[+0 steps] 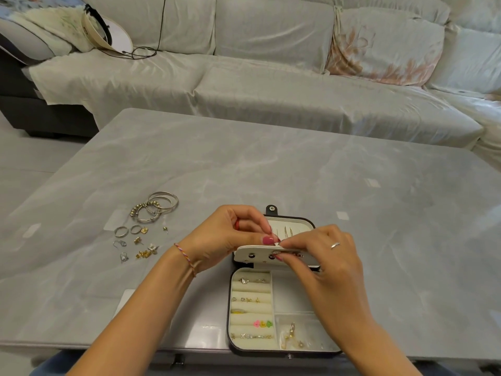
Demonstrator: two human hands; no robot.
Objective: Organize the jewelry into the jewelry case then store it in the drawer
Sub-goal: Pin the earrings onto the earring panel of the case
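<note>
Head view. The jewelry case (282,308) lies open at the near edge of the table (271,164), at about 6 o'clock in the frame, lid (298,225) tipped back toward 12 o'clock. Its white earring flap (260,255) is raised across the middle, probably so that both faces can be reached while a stud is pushed through a hole.

The left hand (230,234) comes in from 8 o'clock. Its fingers are curled, and the thumb with the pink nail presses on the flap's upper edge, steadying it. The right hand (322,256) comes in from 5 o'clock. Its fingertips (282,257) are closed in a pinch at the flap's front face. What appears to be a small earring sits at those fingertips, too small to make out clearly. The two hands meet at the flap, touching or nearly so.

The ring rolls (250,302) at the case's 9 o'clock side already carry rings and studs. The compartment at its 4 o'clock corner holds gold pieces (291,336).

Loose jewelry waits on the table at 9 o'clock of the hands, well apart from the case: bangles (158,208) farthest away, then rings (126,231) and small earrings (141,252) nearer. Judgement: sorting is partly complete; the drawer step has not begun.
</note>
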